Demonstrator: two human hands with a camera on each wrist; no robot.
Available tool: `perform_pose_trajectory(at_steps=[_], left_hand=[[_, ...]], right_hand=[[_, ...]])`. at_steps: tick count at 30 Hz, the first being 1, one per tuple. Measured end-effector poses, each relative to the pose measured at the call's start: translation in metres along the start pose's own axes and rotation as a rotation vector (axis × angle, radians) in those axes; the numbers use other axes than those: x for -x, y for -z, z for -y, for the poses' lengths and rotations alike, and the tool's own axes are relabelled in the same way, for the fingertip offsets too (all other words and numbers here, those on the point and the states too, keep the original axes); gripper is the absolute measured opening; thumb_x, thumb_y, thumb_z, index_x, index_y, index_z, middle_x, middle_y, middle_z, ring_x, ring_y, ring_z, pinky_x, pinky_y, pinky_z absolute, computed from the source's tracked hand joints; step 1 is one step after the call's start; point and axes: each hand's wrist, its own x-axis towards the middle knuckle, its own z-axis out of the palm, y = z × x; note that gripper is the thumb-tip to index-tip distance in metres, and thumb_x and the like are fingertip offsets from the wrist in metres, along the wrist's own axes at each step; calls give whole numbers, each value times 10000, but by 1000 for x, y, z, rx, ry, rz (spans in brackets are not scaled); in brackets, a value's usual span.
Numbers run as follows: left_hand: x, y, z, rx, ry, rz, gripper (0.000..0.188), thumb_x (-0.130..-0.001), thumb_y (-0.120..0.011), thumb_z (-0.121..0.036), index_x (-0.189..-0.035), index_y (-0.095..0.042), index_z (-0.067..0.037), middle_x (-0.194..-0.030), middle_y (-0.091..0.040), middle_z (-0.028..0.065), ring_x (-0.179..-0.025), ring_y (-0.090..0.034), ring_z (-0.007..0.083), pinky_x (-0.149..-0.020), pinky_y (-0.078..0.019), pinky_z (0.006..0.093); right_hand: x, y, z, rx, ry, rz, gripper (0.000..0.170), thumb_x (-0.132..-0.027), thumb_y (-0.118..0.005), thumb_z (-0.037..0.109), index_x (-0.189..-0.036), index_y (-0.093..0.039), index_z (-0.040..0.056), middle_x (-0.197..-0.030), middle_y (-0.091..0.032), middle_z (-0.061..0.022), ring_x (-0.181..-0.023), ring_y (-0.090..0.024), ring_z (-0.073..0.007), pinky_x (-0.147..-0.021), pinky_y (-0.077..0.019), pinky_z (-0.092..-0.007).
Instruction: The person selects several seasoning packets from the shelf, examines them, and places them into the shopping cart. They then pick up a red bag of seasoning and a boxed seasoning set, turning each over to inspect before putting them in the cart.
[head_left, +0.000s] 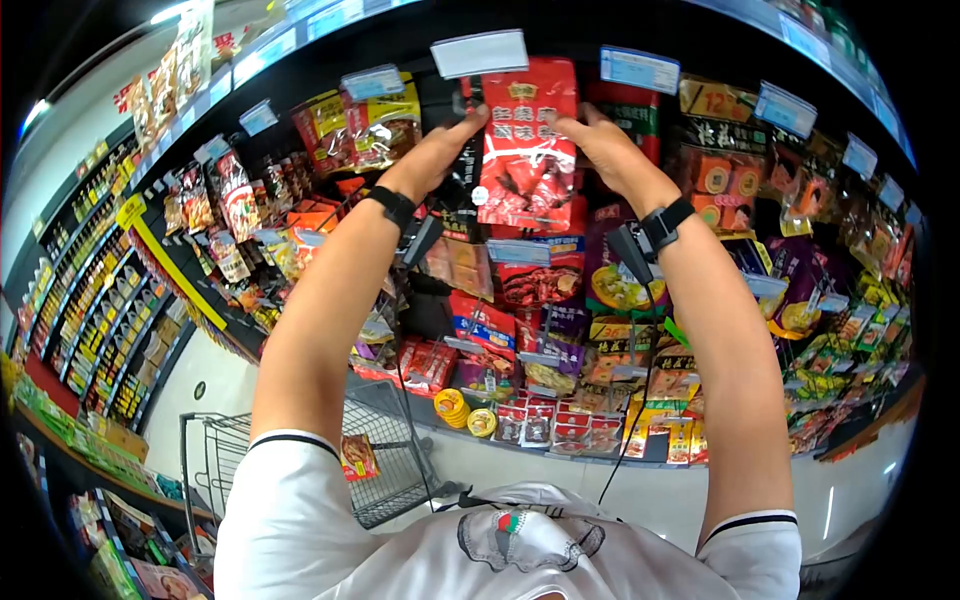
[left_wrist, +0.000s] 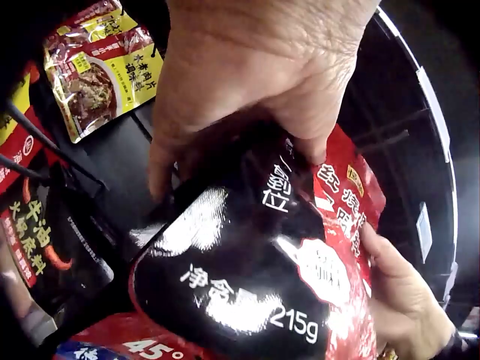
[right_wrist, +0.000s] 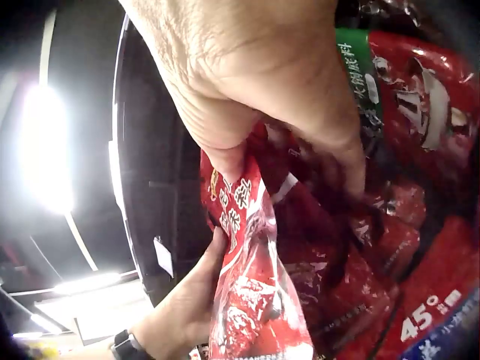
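A red, glossy seasoning packet [head_left: 527, 150] with white Chinese lettering stands upright before the shelf rack. My left hand [head_left: 445, 155] grips its left edge, thumb on the front. My right hand [head_left: 610, 150] pinches the opposite edge, again with the thumb in front. In the left wrist view, a black packet [left_wrist: 232, 277] marked 215g lies under my left hand [left_wrist: 255, 67], close against the red one. The right wrist view shows fingers of my right hand [right_wrist: 262, 82] reaching behind the red packet [right_wrist: 255, 300], beside more red packets [right_wrist: 330, 292].
Hanging seasoning packets fill the rack, including yellow ones [head_left: 385, 125] at left and tofu-like packs [head_left: 715, 185] at right. Price tags [head_left: 640, 70] line the shelf edge above. A wire shopping cart [head_left: 215, 430] stands at lower left, with a packet [head_left: 358, 457] in it.
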Motion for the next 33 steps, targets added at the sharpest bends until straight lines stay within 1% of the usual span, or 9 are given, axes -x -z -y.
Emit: perform_pose_trajectory(at_steps=[6, 13, 17, 20, 24, 25, 29, 32, 33], left_hand=[[3, -9, -4, -48, -64, -93, 572, -955, -607, -472, -1239, -594, 25, -1137, -681, 117, -977, -646, 182, -885, -481, 292], [10, -8, -22, -265, 85, -221, 643, -955, -584, -494, -1163, -607, 115, -1015, -696, 176, -806, -667, 194, -716, -515, 318], [4, 3, -18, -326, 28, -206, 566, -971, -581, -437, -1046, -633, 122, -846, -691, 116, -637, -632, 165, -569, -495, 323], [24, -5, -37, -272, 56, -152, 670, -958, -576, -494, -1078, -608, 164, -956, -667, 160, -885, -605, 228, -808, -464, 408], [23, 1, -36, -277, 136, -257, 642, -940, -587, -504, -1118, -608, 113, -990, -659, 152, -985, -591, 234, -867, -434, 490], [24, 3, -36, -226, 114, -204, 559, -946, -589, -466, -1088, -621, 74, -895, -664, 103, -856, -611, 181, -761, -469, 395], [31, 8, -36, -96, 15, -89, 396, -965, -623, -308, -1082, -604, 69, -866, -699, 88, -667, -678, 128, -566, -574, 271], [52, -5, -48, -91, -9, -106, 367, -970, -582, -357, -982, -652, 2, -758, -669, 20, -578, -591, 97, -491, -413, 276], [54, -7, -48, -18, -11, -101, 333, -969, -588, -336, -967, -652, -9, -762, -682, 24, -575, -619, 102, -493, -438, 269]], right_hand=[[-7, -15, 3, 186, 33, -142, 490, -939, -645, 274, -1331, -540, -3, -1230, -644, -150, -1088, -607, -207, -952, -440, -312], [-1, -23, 13, 44, 116, -158, 336, -941, -618, 215, -1203, -633, 5, -1094, -699, -116, -940, -646, -181, -860, -475, -313], [-1, -23, 16, -6, 115, -153, 286, -936, -605, 157, -1168, -640, -7, -1044, -708, -111, -878, -662, -171, -818, -491, -300], [-1, -22, 20, -155, 74, -97, 253, -931, -602, 126, -1136, -644, -16, -1026, -710, -113, -845, -673, -166, -773, -510, -298], [10, -26, 34, -201, 65, -51, 243, -927, -602, 110, -1124, -627, -30, -1020, -702, -115, -823, -682, -166, -743, -535, -300], [11, -25, 33, -216, 62, -25, 239, -935, -598, 106, -1129, -618, -31, -1024, -699, -114, -827, -689, -163, -751, -547, -293], [27, -32, 46, -272, 44, -24, 209, -948, -586, 88, -1116, -616, -31, -1033, -700, -120, -856, -701, -159, -755, -570, -277], [30, -29, 46, -307, 69, 17, 224, -944, -597, 89, -1129, -610, -37, -1036, -700, -128, -855, -702, -161, -750, -579, -279], [32, -30, 48, -311, 71, 15, 240, -942, -605, 89, -1142, -604, -43, -1039, -700, -132, -855, -705, -163, -753, -586, -276]])
